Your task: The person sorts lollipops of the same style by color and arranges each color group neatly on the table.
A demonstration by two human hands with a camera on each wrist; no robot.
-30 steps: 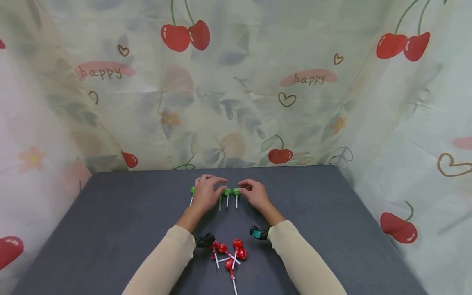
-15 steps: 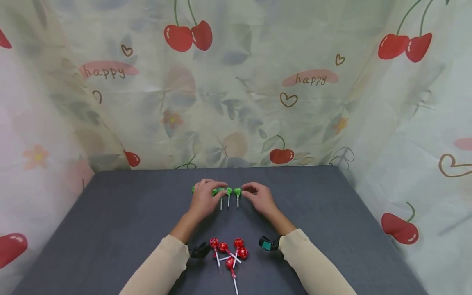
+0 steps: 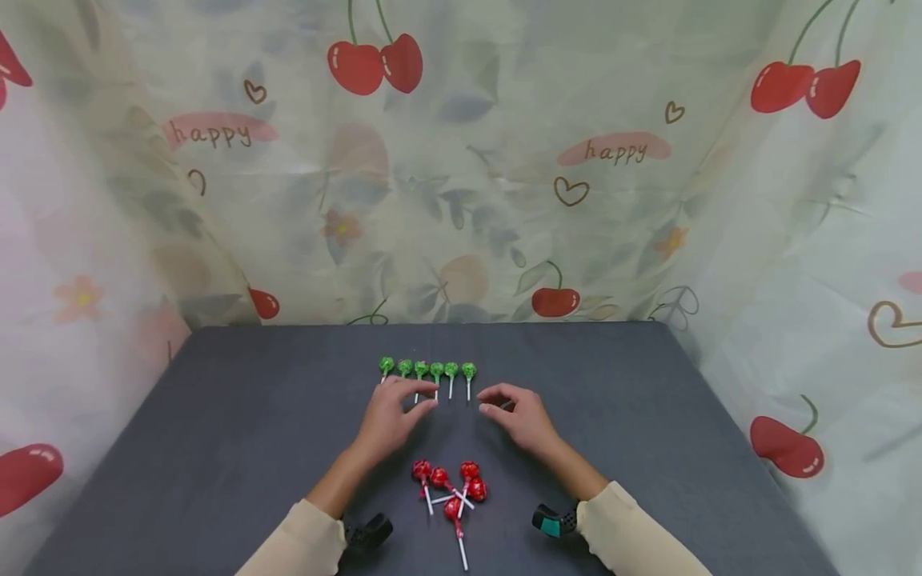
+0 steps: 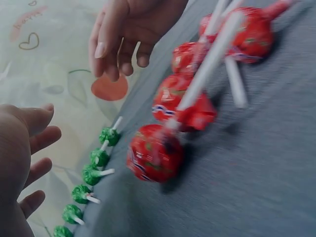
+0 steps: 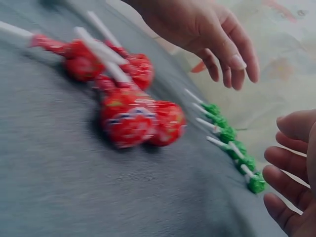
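A row of several green lollipops (image 3: 436, 369) lies near the table's far edge, sticks toward me. My left hand (image 3: 390, 416) hovers just in front of the row's left part, fingers loosely bent and holding nothing; it hides some of the sticks. To the right of the row's end is my right hand (image 3: 520, 417), also bare of any object, thumb and fingers apart. Closer to me, between the forearms, several red lollipops (image 3: 451, 509) lie in a loose pile with crossed sticks. The left wrist view shows the red lollipops (image 4: 155, 153) up close, with the green lollipops (image 4: 91, 174) behind.
The dark grey table (image 3: 238, 448) spreads out on both sides of the arms. A curtain (image 3: 461, 200) printed with cherries hangs behind it and along both sides. A black band (image 3: 555, 521) sits at the right wrist, another band (image 3: 369, 531) at the left.
Both hands have drawn back toward me from the green row and moved slightly apart, uncovering the green lollipops on the left. The red pile stays where it was.
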